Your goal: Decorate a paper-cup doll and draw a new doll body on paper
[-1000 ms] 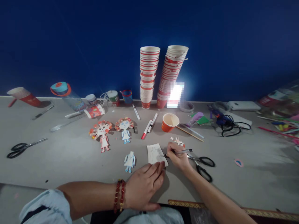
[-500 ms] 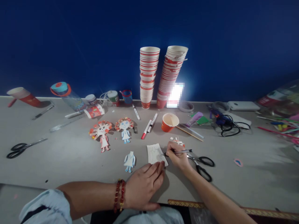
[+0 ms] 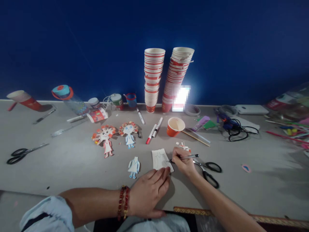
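On the grey table lies a small white piece of paper (image 3: 159, 158) with pencil-thin outlines of a figure. My left hand (image 3: 151, 190) rests flat, fingers stretched, its tips pressing the paper's lower edge. A pen (image 3: 189, 157) is pinched in my right hand (image 3: 184, 162), its tip at the right part of the drawing. Left of the paper is a cut-out paper body (image 3: 134, 167) edged in blue. Beyond it lie two paper dolls with curled hair, one red (image 3: 107, 148) and one blue (image 3: 129, 139). Scissors (image 3: 207, 170) with black handles lie partly behind my right hand.
Two tall stacks of paper cups, left (image 3: 154, 80) and right (image 3: 177, 74), stand by the blue wall. An orange cup (image 3: 175, 127), markers (image 3: 151, 133) and a wooden stick (image 3: 196, 138) lie beyond the paper. Another pair of scissors (image 3: 21, 154) is far left; a bottle (image 3: 70, 100) stands behind.
Hardly anything differs. The pen tip in my right hand has shifted very slightly over the drawing; my left hand stays put on the paper.
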### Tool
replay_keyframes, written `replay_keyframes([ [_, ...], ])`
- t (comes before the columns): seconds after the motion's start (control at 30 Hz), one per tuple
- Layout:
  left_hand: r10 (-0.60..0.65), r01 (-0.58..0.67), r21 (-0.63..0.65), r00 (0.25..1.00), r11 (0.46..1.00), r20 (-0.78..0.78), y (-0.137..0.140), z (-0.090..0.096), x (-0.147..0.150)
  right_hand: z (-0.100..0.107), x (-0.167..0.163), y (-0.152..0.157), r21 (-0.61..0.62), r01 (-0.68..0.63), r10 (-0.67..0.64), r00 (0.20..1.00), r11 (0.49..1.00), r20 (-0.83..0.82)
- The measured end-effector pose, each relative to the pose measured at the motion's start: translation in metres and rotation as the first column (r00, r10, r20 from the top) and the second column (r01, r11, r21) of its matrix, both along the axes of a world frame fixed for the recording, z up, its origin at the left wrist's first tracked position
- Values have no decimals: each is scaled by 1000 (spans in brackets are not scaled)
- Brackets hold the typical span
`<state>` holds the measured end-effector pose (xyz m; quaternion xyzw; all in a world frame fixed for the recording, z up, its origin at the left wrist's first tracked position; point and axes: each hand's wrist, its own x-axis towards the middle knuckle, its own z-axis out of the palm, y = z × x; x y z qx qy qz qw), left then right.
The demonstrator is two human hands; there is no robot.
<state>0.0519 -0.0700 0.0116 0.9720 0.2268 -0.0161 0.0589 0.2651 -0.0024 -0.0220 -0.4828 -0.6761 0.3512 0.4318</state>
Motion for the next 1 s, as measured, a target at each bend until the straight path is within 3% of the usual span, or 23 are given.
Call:
replay_keyframes([
  [0.63,10,-10,19,1000,1000,-1,-1,1,0,-3,2,-2,60,52,-45,993,997,-112],
  [1.0,5,-5,50,1000,999,11,-2,-1,0,-7,-2,-1,-25,54,-58,986,998,-157],
])
